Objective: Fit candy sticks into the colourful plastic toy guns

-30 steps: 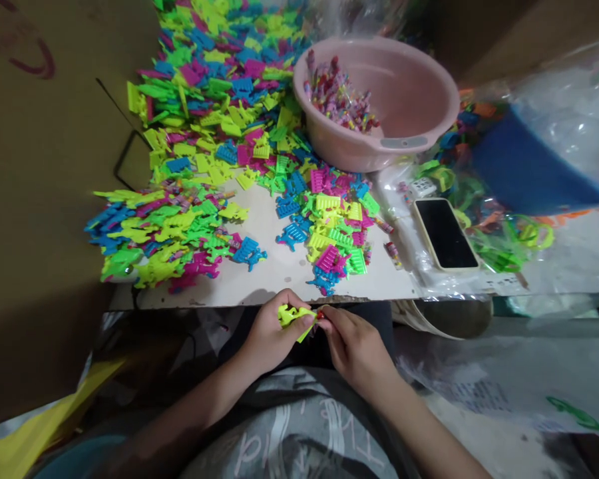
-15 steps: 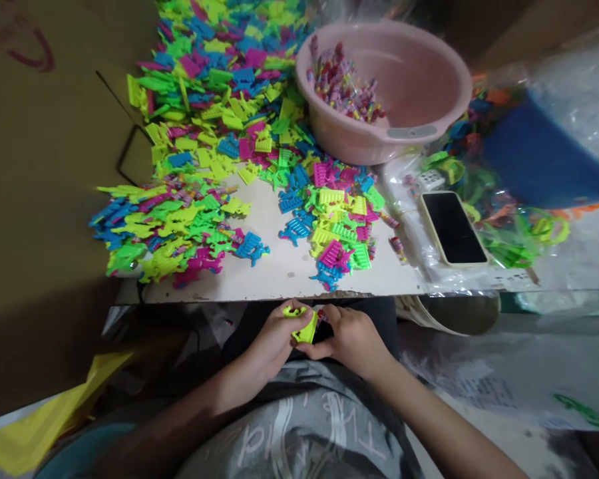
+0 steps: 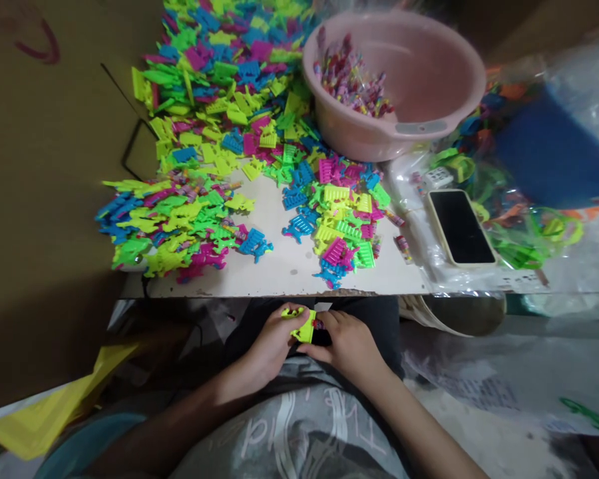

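Over my lap, just below the table edge, my left hand [image 3: 273, 340] is closed around a bright yellow plastic toy piece [image 3: 305, 328], its thumb on top. My right hand [image 3: 353, 342] pinches a small printed tube [image 3: 319, 324] at the right edge of that piece. The tube's end meets or nearly meets the yellow edge; whether it is inside cannot be made out. In front of my hands lies a small heap of ridged plastic pieces [image 3: 337, 229] in yellow, pink, green and blue. To the left, another pile [image 3: 180, 223] has printed tubes among its pieces.
A large heap of coloured pieces [image 3: 229, 73] covers the back left. Beside it stands a pink basin [image 3: 404, 136] with printed tubes inside. On the right, a phone [image 3: 462, 226] rests on clear plastic bags. A cardboard wall [image 3: 54, 199] borders the left side.
The tube in my right hand has come level with the yellow piece's right edge and shows more clearly. The whole view has shifted slightly; the piles look unchanged.
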Motion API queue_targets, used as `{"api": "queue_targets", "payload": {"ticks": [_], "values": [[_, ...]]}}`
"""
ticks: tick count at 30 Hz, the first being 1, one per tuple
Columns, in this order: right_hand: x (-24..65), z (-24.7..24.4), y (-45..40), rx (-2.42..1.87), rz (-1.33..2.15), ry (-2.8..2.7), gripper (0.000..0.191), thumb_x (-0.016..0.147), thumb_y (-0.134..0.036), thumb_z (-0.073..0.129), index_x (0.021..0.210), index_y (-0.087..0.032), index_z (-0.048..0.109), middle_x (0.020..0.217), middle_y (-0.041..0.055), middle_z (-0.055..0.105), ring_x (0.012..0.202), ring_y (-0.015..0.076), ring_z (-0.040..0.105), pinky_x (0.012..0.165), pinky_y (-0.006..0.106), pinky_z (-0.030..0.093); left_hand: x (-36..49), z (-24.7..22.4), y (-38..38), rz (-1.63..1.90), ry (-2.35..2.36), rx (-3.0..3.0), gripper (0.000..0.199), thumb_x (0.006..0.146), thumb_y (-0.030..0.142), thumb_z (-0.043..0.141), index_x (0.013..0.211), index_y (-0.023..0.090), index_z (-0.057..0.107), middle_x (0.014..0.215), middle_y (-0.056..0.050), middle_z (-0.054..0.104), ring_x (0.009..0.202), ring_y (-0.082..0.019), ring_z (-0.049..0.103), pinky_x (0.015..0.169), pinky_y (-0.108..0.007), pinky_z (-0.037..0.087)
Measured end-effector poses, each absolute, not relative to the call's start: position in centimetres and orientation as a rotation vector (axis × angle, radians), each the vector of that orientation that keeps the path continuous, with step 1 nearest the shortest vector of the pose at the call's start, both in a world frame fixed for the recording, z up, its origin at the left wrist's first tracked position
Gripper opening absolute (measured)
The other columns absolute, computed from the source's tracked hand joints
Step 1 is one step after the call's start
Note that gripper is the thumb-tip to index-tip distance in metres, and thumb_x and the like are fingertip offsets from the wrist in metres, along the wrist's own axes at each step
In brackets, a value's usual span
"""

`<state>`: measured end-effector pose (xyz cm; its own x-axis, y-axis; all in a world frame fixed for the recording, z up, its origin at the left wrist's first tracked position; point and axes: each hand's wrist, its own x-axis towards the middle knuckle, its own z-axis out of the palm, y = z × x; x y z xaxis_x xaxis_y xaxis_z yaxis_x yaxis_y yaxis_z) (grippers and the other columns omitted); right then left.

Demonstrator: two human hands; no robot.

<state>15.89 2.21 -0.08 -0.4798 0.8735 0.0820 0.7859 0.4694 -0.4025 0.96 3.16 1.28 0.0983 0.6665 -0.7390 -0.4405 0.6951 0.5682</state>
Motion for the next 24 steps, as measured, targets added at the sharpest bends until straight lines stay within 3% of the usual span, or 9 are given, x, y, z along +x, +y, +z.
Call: {"api": "queue_targets", "payload": {"ticks": [7, 13, 17, 20, 24], "values": [[15.7, -0.9, 1.1, -1.468, 0.429, -2.395, 0.059, 0.085, -0.070, 0.045, 0.076, -0.014, 0.062, 0.063, 0.0072, 0.067, 0.055, 0.0200, 0.064, 0.053, 0.029, 0.038, 1.5, 1.5, 2.7, 0.856, 1.192, 0.177, 0.034, 0.047, 0.027, 0.085, 0.064, 0.015, 0.058, 0.065, 0.003, 0.058, 0.063, -0.011, 0.055, 0.061, -0.022, 0.040], [15.4, -1.4, 0.3, -1.426, 0.502, -2.390, 0.053, 0.085, -0.066, 0.050, 0.075, -0.015, 0.063, 0.064, 0.0088, 0.067, 0.055, 0.0205, 0.063, 0.052, 0.029, 0.041, 1.6, 1.2, 1.8, 0.875, 1.205, 0.187, 0.032, 0.053, 0.030, 0.084, 0.065, 0.015, 0.058, 0.065, 0.003, 0.057, 0.062, -0.010, 0.053, 0.059, -0.022, 0.040], [15.3, 0.0, 1.7, -1.400, 0.608, -2.318, 0.051, 0.080, -0.066, 0.057, 0.083, -0.015, 0.064, 0.071, 0.0085, 0.068, 0.063, 0.0217, 0.065, 0.059, 0.031, 0.047, 0.7, 1.9, 2.6, 0.842, 1.207, 0.249, 0.032, 0.055, 0.030, 0.083, 0.070, 0.016, 0.058, 0.066, 0.003, 0.058, 0.063, -0.011, 0.055, 0.056, -0.020, 0.040], [16.8, 2.1, 4.2, -1.323, 0.685, -2.167, 0.052, 0.079, -0.062, 0.062, 0.101, -0.016, 0.062, 0.090, 0.0107, 0.070, 0.082, 0.0243, 0.066, 0.072, 0.035, 0.051, -1.0, 3.6, 4.8, 0.896, 1.263, 0.541, 0.029, 0.063, 0.035, 0.080, 0.077, 0.018, 0.061, 0.073, 0.001, 0.063, 0.070, -0.013, 0.059, 0.061, -0.022, 0.044], [19.3, 4.2, 7.3, -1.423, 0.597, -1.921, 0.030, 0.091, -0.043, 0.055, 0.109, -0.019, 0.058, 0.100, 0.0110, 0.066, 0.091, 0.0240, 0.063, 0.078, 0.038, 0.052, -3.5, 5.9, 8.5, 1.145, 1.347, 1.021, 0.025, 0.076, 0.041, 0.071, 0.078, 0.019, 0.060, 0.076, -0.001, 0.066, 0.076, -0.016, 0.062, 0.076, -0.028, 0.049]]}}
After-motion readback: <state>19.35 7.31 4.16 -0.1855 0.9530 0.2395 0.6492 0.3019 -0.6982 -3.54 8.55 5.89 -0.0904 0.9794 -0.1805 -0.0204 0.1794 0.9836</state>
